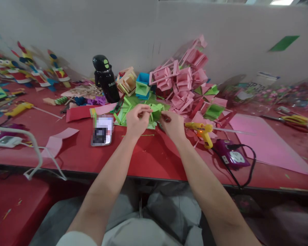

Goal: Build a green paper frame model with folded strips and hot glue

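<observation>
My left hand (137, 119) and my right hand (172, 125) meet above the red table, one at each side of a light green folded paper piece (157, 110). Fingers of both hands are closed in pinches at its edges; the exact grip is partly hidden. More green paper strips and folds (125, 108) lie around and behind my left hand. Beyond the hands rises a heap of pink folded paper shapes (184, 78). A blue and green paper box (143, 86) stands just behind. To the right of my right hand lies a yellow glue gun (200, 129) with a glue stick in it.
A black bottle (106, 80) stands behind a phone (102, 131) at left. Purple power strip (232, 154) and its cable sit near the right front edge, beside pink sheets (267, 140). Farther left are another yellow glue gun (19, 108) and several paper figures (38, 73).
</observation>
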The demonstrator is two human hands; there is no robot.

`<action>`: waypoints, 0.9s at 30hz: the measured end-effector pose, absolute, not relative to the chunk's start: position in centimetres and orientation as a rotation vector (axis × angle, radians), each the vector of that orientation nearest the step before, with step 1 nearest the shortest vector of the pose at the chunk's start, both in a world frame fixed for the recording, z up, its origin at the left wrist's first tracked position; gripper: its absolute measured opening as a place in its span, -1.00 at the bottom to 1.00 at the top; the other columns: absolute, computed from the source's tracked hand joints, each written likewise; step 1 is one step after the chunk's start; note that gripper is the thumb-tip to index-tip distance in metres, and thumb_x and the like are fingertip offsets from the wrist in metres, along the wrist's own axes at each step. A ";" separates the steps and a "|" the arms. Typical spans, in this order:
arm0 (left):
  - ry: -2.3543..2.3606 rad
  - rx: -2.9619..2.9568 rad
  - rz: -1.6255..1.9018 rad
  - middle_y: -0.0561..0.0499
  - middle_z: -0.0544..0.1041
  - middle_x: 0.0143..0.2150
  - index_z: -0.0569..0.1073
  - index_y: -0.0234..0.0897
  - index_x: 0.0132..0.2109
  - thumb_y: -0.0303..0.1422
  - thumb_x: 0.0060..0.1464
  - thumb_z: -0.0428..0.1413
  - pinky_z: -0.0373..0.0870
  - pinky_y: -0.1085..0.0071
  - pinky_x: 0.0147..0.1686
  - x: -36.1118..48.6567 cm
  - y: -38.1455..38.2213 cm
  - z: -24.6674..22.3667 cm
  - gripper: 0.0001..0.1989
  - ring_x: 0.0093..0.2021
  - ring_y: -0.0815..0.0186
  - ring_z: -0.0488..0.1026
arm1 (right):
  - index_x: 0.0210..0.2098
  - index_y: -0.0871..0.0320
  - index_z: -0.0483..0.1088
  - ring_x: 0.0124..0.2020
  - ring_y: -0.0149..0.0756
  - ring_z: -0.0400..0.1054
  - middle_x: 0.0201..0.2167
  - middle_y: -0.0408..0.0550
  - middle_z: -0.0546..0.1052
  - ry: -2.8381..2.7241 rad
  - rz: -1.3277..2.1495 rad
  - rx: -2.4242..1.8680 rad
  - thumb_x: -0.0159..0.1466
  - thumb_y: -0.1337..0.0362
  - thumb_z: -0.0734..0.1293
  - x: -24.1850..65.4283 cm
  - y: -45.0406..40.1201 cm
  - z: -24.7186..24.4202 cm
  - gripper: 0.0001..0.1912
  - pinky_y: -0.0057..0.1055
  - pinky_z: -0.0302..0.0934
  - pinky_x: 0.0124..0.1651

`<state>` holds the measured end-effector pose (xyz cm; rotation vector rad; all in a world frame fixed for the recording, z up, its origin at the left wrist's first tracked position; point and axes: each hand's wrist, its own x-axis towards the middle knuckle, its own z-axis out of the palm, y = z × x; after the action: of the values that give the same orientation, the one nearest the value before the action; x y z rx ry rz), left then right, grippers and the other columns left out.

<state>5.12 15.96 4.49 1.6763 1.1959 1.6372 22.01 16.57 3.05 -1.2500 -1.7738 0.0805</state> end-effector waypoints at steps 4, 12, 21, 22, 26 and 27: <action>1.353 1.533 1.817 -0.07 0.59 0.05 0.43 -0.17 0.01 -0.41 0.18 0.15 0.52 0.34 -0.02 4.1 16.8 4.7 -0.75 0.04 0.25 0.57 | -0.25 0.11 0.59 -0.27 -0.11 0.56 -0.25 0.03 0.68 -1.711 0.025 -1.190 0.27 0.28 0.29 23.1 16.4 3.1 -0.79 -0.18 0.40 -0.13; 1.154 1.191 1.517 -0.23 0.56 0.13 0.40 -0.22 0.04 -0.17 0.02 0.38 0.55 0.19 0.04 4.1 18.1 4.2 -0.49 0.16 0.07 0.53 | -0.22 0.09 0.58 -0.24 -0.16 0.56 -0.25 0.02 0.68 -1.756 -0.046 -1.031 0.34 0.29 0.26 23.5 15.9 3.3 -0.78 -0.22 0.40 -0.11; 0.919 1.116 1.385 -0.18 0.62 0.05 0.41 -0.25 0.02 -0.34 -0.10 0.40 0.59 0.24 -0.01 3.5 17.7 4.5 -0.46 0.02 0.17 0.62 | -0.27 0.08 0.52 -0.23 -0.13 0.49 -0.28 0.02 0.63 -1.774 -0.033 -0.956 0.30 0.28 0.29 22.8 15.7 3.4 -0.85 -0.18 0.34 -0.11; 0.919 1.124 1.369 -0.17 0.63 0.04 0.41 -0.25 0.01 -0.34 -0.11 0.41 0.59 0.24 -0.01 3.5 17.7 4.4 -0.46 0.01 0.17 0.63 | -0.29 0.08 0.52 -0.23 -0.14 0.48 -0.29 0.02 0.62 -1.765 -0.028 -0.938 0.30 0.28 0.29 22.7 15.7 3.4 -0.86 -0.18 0.34 -0.11; 0.934 1.103 1.305 -0.13 0.66 -0.04 0.45 -0.22 0.00 -0.34 -0.13 0.44 0.59 0.22 -0.01 3.4 17.5 4.7 -0.46 -0.03 0.16 0.64 | -0.35 0.07 0.52 -0.22 -0.15 0.48 -0.31 -0.02 0.62 -1.755 0.009 -0.897 0.30 0.32 0.28 22.6 15.6 3.5 -0.82 -0.17 0.34 -0.10; 0.947 1.064 1.292 -0.12 0.66 -0.06 0.45 -0.21 0.02 -0.33 -0.14 0.45 0.59 0.20 -0.02 3.4 17.3 4.9 -0.43 -0.04 0.14 0.64 | -0.36 0.07 0.53 -0.22 -0.16 0.48 -0.32 -0.03 0.62 -1.748 0.015 -0.886 0.29 0.34 0.27 22.6 15.6 3.5 -0.81 -0.17 0.35 -0.09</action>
<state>3.36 17.33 4.86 1.0638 0.9471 1.2919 22.59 15.60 3.52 -0.8859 -1.7485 0.0154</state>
